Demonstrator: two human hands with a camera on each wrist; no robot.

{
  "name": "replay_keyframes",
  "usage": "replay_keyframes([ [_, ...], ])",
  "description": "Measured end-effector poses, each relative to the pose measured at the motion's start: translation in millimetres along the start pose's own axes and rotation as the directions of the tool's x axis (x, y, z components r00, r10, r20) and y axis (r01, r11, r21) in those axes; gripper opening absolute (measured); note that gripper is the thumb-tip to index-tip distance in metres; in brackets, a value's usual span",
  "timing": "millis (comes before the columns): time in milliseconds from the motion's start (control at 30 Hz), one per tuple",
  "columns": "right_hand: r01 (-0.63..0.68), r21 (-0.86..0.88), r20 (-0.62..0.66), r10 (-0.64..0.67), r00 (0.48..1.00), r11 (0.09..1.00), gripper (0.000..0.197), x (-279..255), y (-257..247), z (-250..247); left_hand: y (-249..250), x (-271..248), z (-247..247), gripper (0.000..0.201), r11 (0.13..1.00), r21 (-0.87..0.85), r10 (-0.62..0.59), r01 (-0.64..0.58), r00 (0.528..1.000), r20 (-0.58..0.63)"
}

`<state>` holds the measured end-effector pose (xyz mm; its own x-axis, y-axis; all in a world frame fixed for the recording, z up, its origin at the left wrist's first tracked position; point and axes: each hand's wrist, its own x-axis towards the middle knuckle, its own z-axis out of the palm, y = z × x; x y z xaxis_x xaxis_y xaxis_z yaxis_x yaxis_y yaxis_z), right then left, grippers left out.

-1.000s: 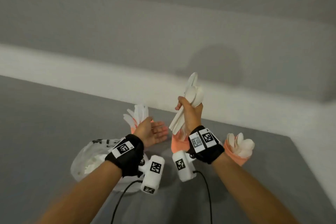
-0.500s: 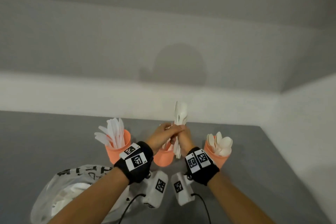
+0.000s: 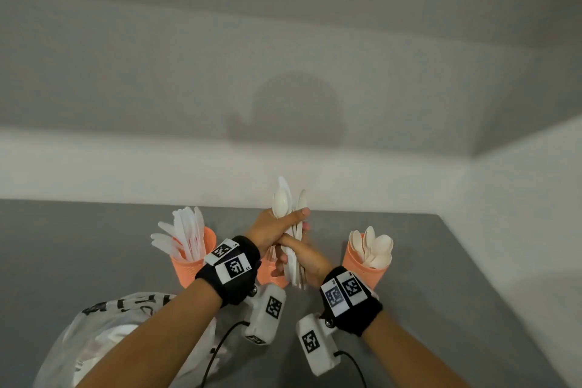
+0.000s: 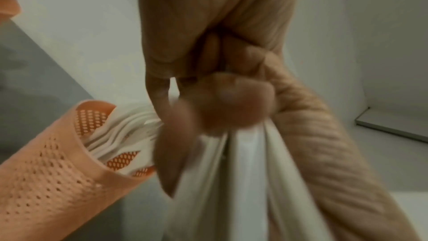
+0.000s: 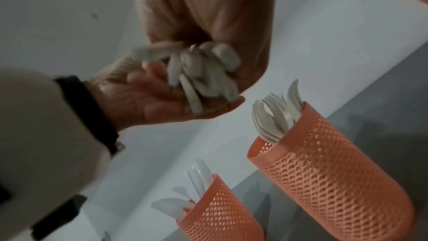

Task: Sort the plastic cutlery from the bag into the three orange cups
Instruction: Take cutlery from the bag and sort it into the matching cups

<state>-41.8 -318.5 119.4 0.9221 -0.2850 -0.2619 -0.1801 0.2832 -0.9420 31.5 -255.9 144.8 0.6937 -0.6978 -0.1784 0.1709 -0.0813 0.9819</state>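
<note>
Two hands clamp one bundle: left hand [image 3: 273, 231] grips its upper part, right hand [image 3: 305, 257] its handles | cutlery bundle [image 3: 291, 224] stands near upright, spoon bowls up, over the middle cup [image 3: 267, 276] | spoon cup [image 3: 357, 261] just right of the right hand, knife cup [image 3: 189, 271] left, all toward the surface's far edge | bag [image 3: 94, 340] at near-left edge.

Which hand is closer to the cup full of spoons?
The right hand. It sits just beside the spoon cup, gripping the cutlery bundle. The left hand grips the bundle too, farther off.
</note>
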Motion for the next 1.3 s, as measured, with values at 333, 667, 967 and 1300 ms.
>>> replay_keyframes([
  [333, 0.097, -0.165, -0.065, -0.109, 0.992, 0.982, 0.021, 1.0, 4.3, -9.4, 14.3, 14.5, -16.9, 0.011, 0.925, 0.308, 0.290, -0.221, 0.936, -0.201],
  [667, 0.088, -0.033, -0.154, -0.092, 0.984, 0.996, 0.033, 3.6, 8.6, -20.5, 22.9, 14.0, -24.7, 0.023, 0.900, 0.325, 0.368, -0.291, 0.906, -0.207],
  [967, 0.061, -0.034, -0.261, -0.068, 0.963, 0.998, 0.031, 16.5, 15.2, -25.0, 48.7, -6.0, -80.2, 0.012, 0.769, 0.480, 0.615, -0.422, 0.693, -0.377],
  [1300, -0.034, 0.261, -0.038, 0.046, 0.998, 0.965, 0.010, 20.6, 0.7, 4.9, 15.9, -20.5, -154.3, 0.021, 0.475, 0.867, 0.681, -0.151, 0.687, -0.253],
])
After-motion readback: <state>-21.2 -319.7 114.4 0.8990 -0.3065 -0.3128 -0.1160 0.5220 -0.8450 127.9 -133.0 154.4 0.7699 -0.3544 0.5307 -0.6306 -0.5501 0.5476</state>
